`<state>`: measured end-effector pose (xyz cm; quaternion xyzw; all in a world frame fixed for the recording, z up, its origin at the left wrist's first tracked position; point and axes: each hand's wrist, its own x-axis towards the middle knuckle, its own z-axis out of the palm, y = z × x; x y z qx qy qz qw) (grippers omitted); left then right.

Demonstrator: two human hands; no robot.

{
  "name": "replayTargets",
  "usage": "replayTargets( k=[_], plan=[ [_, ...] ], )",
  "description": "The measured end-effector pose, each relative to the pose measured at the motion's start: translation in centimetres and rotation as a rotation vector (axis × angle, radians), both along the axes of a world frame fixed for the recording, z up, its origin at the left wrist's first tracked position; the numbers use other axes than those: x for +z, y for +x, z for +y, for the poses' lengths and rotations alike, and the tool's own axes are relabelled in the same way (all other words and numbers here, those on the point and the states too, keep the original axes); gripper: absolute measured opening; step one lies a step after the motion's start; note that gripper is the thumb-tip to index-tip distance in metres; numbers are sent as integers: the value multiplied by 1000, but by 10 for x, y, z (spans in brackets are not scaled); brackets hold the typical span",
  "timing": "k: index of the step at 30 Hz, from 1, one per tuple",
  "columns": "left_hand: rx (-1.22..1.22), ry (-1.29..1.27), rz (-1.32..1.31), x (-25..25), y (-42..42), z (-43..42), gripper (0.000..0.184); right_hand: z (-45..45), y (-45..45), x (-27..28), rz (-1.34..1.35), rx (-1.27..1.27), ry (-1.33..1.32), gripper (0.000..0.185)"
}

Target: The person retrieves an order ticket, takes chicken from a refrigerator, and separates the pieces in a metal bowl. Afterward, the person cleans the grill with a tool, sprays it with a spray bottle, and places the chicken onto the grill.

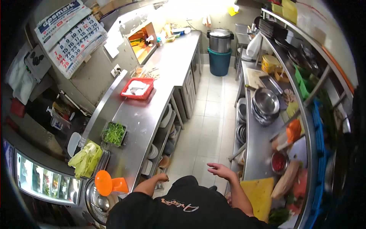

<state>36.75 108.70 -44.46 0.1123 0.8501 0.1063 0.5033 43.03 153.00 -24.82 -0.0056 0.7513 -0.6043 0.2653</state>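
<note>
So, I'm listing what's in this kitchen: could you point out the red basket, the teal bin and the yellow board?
Red basket (134, 96): head view, on its near wall.
Teal bin (219, 65): head view, on its front side.
Yellow board (257, 193): head view, on its flat top.

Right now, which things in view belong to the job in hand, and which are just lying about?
Probably the job, being near the hands:
yellow board, beside the right hand's forearm
orange plastic piece, on the left hand's side

Seemingly just lying about:
wall calendar
red basket
chopped greens
steel bowls
big pot
</note>
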Motion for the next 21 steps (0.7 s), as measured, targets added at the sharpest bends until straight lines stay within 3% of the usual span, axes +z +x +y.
replayTargets(
  k=[2,5,8,12,14,17,18,19,21],
  plan=[
    [162,56,107,18,2,6,40,15,-61,-9,17,142,97,52],
    [62,195,277,-52,0,-8,43,33,-155,-16,14,287,186,50],
    [494,102,151,-7,-25,40,46,40,-243,-14,-137,314,32,48],
    [754,340,226,-20,-125,85,37,42,-332,-56,16,167,204,44],
    [676,392,209,0,-213,118,35,58,-374,-60,-26,203,253,45],
    [450,578,457,36,-359,167,35,101,-437,-57,-92,239,276,48],
    [414,545,547,67,-405,186,29,123,-460,-76,-48,210,242,46],
    [310,656,771,83,-447,195,24,140,-479,-72,-29,142,261,45],
    [313,605,917,131,-529,223,22,164,-517,-47,-60,-7,231,44]
  ],
)
